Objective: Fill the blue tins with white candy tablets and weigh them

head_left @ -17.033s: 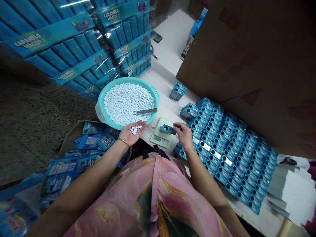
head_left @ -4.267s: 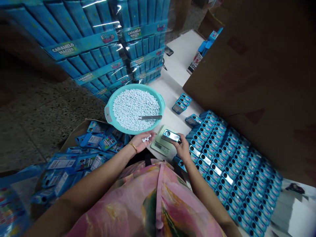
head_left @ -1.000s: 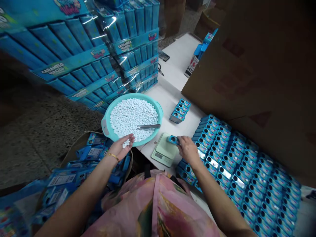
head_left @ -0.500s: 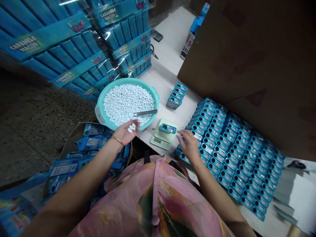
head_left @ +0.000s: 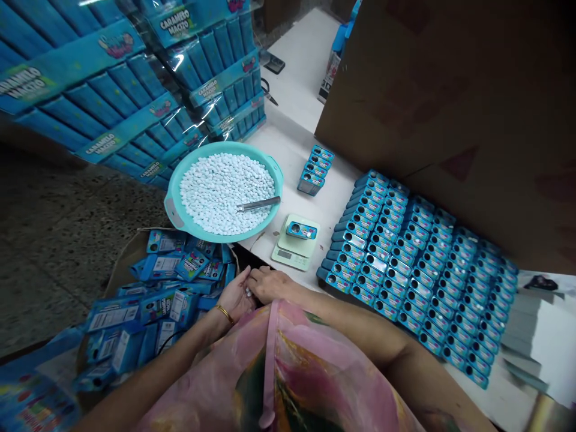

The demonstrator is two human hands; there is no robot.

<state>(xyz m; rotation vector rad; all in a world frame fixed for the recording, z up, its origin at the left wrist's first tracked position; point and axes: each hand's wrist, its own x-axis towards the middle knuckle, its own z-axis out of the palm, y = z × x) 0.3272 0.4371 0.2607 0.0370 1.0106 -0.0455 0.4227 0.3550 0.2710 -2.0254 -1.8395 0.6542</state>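
Observation:
My left hand [head_left: 234, 298] is cupped palm up close to my body, below the table edge, and holds a few white candies [head_left: 246, 293]. My right hand [head_left: 271, 284] lies against it, its fingertips pressed together in the left palm; what they pinch is hidden. A small blue tin [head_left: 301, 230] lies alone on the pale green scale [head_left: 288, 254], with neither hand on it. Behind the scale stands the teal basin [head_left: 173, 207], full of white candies, with a metal scoop [head_left: 258, 204] resting in it.
Rows of several open blue tins [head_left: 405, 264] cover the table to the right, and a short stack of tins [head_left: 315, 170] stands behind the scale. A cardboard box of blue cartons [head_left: 157, 294] sits at floor left. Wrapped blue packs [head_left: 135, 78] rise behind; a tall cardboard wall [head_left: 427, 90] stands on the right.
Both hands have drawn back from the basin and scale towards my body and met. My right hand left the tins and now touches the left palm. The tin stays on the scale.

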